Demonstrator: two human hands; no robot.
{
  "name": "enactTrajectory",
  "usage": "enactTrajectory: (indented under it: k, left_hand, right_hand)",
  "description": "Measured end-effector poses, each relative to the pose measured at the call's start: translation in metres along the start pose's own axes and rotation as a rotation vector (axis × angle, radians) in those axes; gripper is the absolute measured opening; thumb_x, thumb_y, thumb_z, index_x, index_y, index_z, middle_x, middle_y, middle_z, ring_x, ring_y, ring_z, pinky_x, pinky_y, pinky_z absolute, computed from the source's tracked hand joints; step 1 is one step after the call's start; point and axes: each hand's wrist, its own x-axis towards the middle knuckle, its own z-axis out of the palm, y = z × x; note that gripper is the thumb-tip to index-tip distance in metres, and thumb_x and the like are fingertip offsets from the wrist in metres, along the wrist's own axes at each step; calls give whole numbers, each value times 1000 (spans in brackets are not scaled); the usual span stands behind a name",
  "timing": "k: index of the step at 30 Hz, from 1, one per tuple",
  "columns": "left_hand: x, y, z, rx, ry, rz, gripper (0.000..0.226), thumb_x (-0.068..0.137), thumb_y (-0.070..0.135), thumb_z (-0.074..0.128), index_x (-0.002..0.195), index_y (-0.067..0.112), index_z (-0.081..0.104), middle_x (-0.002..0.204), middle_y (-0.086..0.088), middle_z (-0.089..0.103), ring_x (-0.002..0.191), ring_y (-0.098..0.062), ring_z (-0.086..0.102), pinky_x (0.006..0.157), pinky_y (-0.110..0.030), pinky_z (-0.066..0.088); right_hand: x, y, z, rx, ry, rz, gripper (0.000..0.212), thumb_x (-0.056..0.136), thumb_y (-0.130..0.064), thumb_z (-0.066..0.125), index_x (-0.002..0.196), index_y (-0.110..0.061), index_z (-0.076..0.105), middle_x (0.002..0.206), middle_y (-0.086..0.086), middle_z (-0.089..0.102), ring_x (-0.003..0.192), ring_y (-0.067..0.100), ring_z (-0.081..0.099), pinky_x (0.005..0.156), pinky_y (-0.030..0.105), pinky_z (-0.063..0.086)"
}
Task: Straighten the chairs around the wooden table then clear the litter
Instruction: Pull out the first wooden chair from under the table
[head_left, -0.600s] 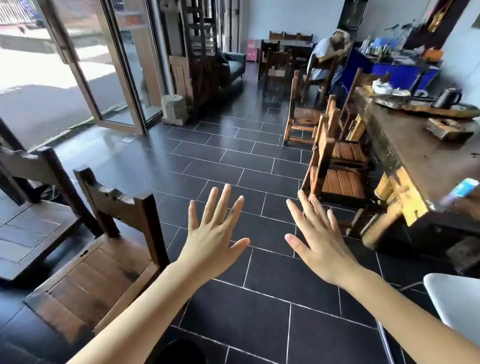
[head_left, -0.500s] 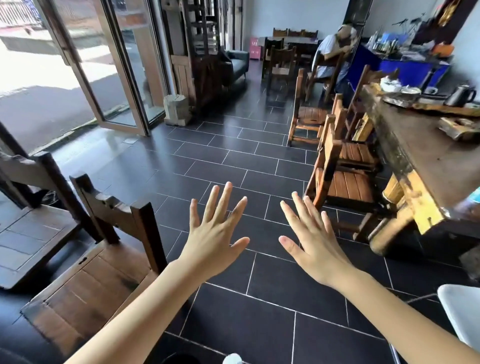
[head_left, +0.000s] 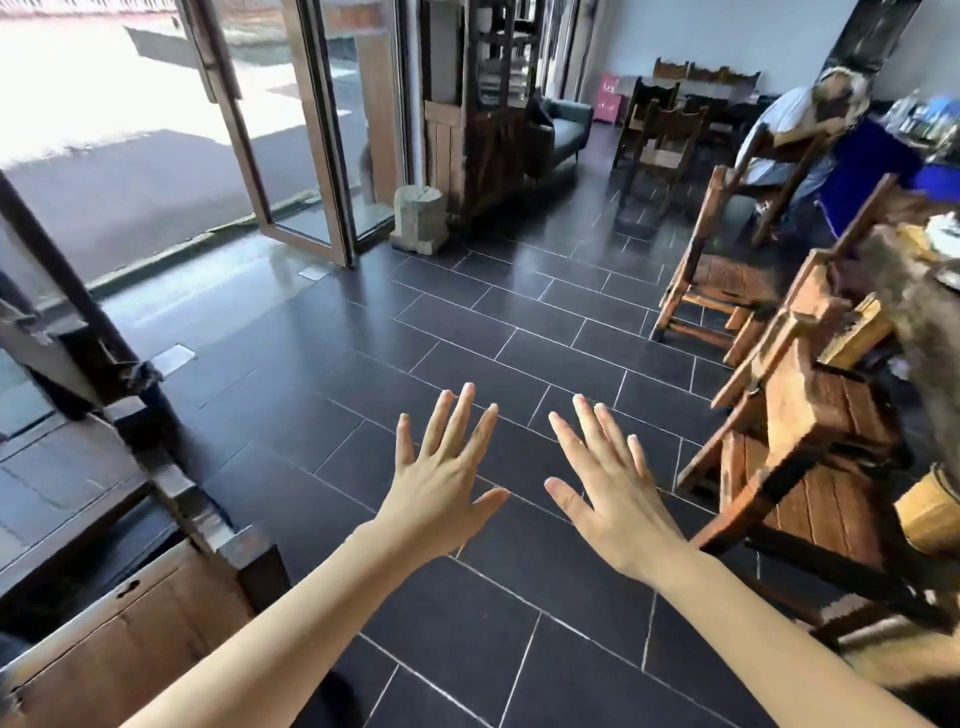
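My left hand (head_left: 444, 480) and my right hand (head_left: 610, 486) are stretched out over the dark tiled floor, fingers spread, holding nothing. The long wooden table (head_left: 930, 322) shows only as a blurred strip at the right edge. Three orange-brown wooden chairs stand along its near side: the nearest chair (head_left: 810, 467) is just right of my right hand, a second chair (head_left: 841, 306) behind it, a third chair (head_left: 711, 275) farther back. No litter is visible.
A dark wooden chair (head_left: 156, 597) stands at the lower left, with another dark chair (head_left: 62, 364) behind it. Glass doors (head_left: 291, 130) open at the left. A stone block (head_left: 418, 218), a sofa (head_left: 563, 130), far chairs and a seated person (head_left: 795, 119) lie beyond.
The view has swung left and moved forward, so the table has slid nearly out of frame at the right. Both hands stay open and raised, slightly higher in view.
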Motion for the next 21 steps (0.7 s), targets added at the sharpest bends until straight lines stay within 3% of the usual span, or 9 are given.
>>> enactTrajectory:
  k: [8,10,13,15,18,21]
  left_hand:
    - [60,-128,-25,-53,117,-427,86,91,55,42,144,33,-22,144,13,-38,135,-12,-34,112,-51,-17]
    - [67,-164,-26,-50,128,-556,83,88,62,32,141,35,-26,144,14,-39,136,-12,-34,112,-52,-16]
    - [75,-210,-26,-61,191,-768,88,67,71,5,140,35,-28,143,14,-41,135,-9,-36,112,-49,-18]
    - [77,-229,-21,-95,215,-902,90,65,70,1,144,34,-24,147,13,-38,135,-8,-36,112,-49,-18]
    - [71,-252,-14,-79,204,-1088,88,70,70,3,146,32,-20,153,10,-31,139,-10,-30,113,-51,-15]
    - [57,-270,-25,-74,295,-1288,75,92,57,28,149,28,-12,156,7,-24,143,-12,-22,114,-51,-13]
  right_hand:
    - [192,-42,27,110,-102,-340,72,81,-66,4,148,-41,-10,154,-15,-30,137,2,-34,116,42,-15]
    - [239,-64,35,160,-127,-446,70,82,-65,7,146,-43,-8,154,-17,-26,138,1,-32,115,41,-17]
    - [311,-93,47,186,-185,-601,71,79,-65,6,146,-44,-7,152,-22,-26,137,-2,-33,114,39,-20]
    - [358,-105,54,183,-237,-688,72,78,-66,6,145,-45,-7,152,-22,-26,137,-3,-32,115,40,-18]
    - [421,-129,71,131,-308,-832,72,77,-66,6,146,-45,-3,154,-19,-21,141,1,-26,118,45,-10]
    - [471,-175,88,122,-355,-988,76,77,-67,8,149,-41,6,152,-19,-16,141,1,-21,118,46,-4]
